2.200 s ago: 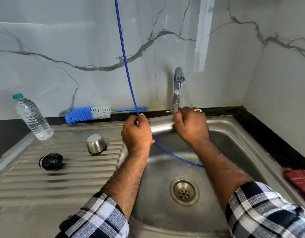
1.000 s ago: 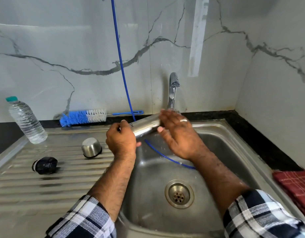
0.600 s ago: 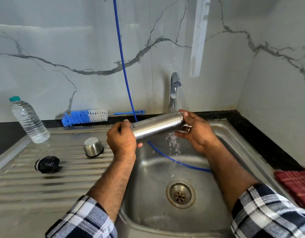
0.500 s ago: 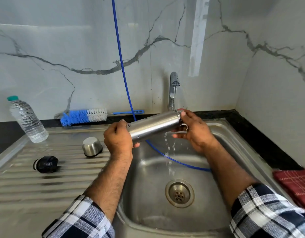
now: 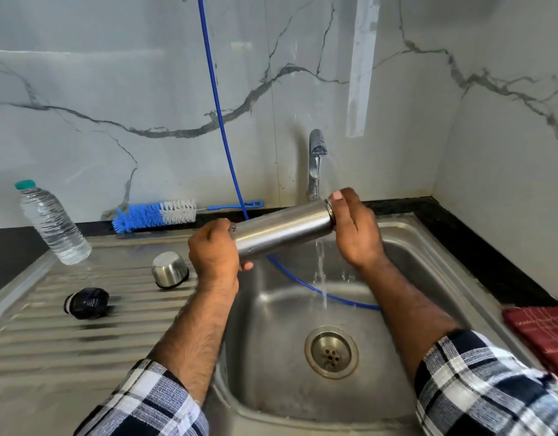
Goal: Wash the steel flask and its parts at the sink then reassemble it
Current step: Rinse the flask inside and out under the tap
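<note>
Over the sink (image 5: 428,243), the steel flask (image 5: 284,231) is gripped at its base by the left hand (image 5: 213,256). Its mouth is hidden by the right hand (image 5: 354,231), whose fingers are curled round the rim.

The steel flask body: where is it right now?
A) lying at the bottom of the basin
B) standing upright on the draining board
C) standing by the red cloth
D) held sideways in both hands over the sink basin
D: the left hand and right hand hold the flask body sideways over the sink basin.
</note>
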Motion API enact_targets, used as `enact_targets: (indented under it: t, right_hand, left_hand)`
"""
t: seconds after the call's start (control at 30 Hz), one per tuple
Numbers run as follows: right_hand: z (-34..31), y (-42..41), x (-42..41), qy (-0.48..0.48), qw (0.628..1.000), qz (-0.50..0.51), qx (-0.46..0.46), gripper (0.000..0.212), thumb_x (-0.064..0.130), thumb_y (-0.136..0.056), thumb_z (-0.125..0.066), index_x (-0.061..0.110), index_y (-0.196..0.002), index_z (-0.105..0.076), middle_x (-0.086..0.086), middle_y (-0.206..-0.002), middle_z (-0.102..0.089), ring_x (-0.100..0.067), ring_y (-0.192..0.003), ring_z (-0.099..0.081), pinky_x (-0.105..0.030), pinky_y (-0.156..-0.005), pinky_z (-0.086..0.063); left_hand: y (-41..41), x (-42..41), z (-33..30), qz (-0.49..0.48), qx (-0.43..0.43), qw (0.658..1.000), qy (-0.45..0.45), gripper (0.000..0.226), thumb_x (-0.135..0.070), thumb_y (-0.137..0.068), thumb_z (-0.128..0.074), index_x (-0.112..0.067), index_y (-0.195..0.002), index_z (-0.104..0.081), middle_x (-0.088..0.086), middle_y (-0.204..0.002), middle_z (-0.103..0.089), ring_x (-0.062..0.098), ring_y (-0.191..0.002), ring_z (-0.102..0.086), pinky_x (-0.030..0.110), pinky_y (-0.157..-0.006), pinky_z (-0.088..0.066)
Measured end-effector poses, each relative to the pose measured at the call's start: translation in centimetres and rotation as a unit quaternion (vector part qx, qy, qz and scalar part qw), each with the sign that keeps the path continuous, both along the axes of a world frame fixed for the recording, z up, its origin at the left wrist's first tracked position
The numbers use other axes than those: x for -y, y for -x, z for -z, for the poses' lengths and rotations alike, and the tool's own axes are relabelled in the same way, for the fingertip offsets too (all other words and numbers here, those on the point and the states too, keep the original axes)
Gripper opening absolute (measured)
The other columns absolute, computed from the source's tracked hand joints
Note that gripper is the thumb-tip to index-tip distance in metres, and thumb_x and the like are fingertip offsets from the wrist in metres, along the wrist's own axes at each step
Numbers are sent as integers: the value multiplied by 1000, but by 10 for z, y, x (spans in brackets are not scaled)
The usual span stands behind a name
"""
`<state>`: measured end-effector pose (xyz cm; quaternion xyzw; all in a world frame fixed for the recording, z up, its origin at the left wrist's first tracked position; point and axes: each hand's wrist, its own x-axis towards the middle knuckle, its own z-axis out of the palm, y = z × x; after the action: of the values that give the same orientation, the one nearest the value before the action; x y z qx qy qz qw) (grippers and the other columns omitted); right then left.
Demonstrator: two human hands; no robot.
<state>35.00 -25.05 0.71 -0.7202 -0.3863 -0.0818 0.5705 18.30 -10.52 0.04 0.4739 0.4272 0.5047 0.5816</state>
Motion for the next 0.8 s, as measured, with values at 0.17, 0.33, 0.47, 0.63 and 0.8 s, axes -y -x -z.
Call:
enact_targets:
  t: [0.17, 0.33, 0.47, 0.63, 0.8]
  right_hand:
    - [29, -18, -18, -9, 999, -34, -18, 35, 45, -106, -37, 20, -89, -56, 1, -73, -59, -15, -69, -53, -32, -65, -43]
    - [20, -16, -39, 199, 882, -29, -426, 43, 51, -107, -38, 17, -88, -56, -1, -60, -47, -17, -57, -42, -29, -56, -34]
    - [22, -12, -53, 174, 889, -32, -423, 46, 57, -106, -45, 16, -91, -58, -2, -69, -52, -18, -65, -48, -30, -58, -38]
    - [41, -21, -53, -25, 994, -80, -66, 46, 55, -109, -42, 14, -104, -63, -11, -90, -69, -15, -85, -63, -32, -78, -50]
    - [31, -23, -56, 42, 979, -8, -199, 41, 49, -109, -41, 17, -107, -67, -4, -88, -63, -21, -81, -58, -34, -73, -45]
  left_hand:
    - [6, -3, 0, 1, -34, 998, 44, 14, -34, -92, -65, -22, -87, -73, 12, -96, -73, 36, -83, -76, 38, -49, -58]
    - [11, -10, 11, -94, -137, 927, -337, 22, -33, -92, -63, -21, -78, -74, -5, -66, -67, 21, -65, -66, 33, -58, -56]
    - [12, -10, 11, -117, -142, 901, -392, 22, -28, -93, -62, -18, -77, -71, -8, -62, -62, 9, -59, -56, 27, -56, -42]
    - [9, -17, 4, -92, -96, 991, -27, 24, -33, -92, -61, -20, -74, -68, -1, -78, -69, 29, -76, -72, 40, -45, -59]
    - [8, -9, 2, -88, -127, 980, -122, 25, -31, -94, -65, -16, -74, -69, 0, -73, -68, 19, -69, -68, 34, -50, -54]
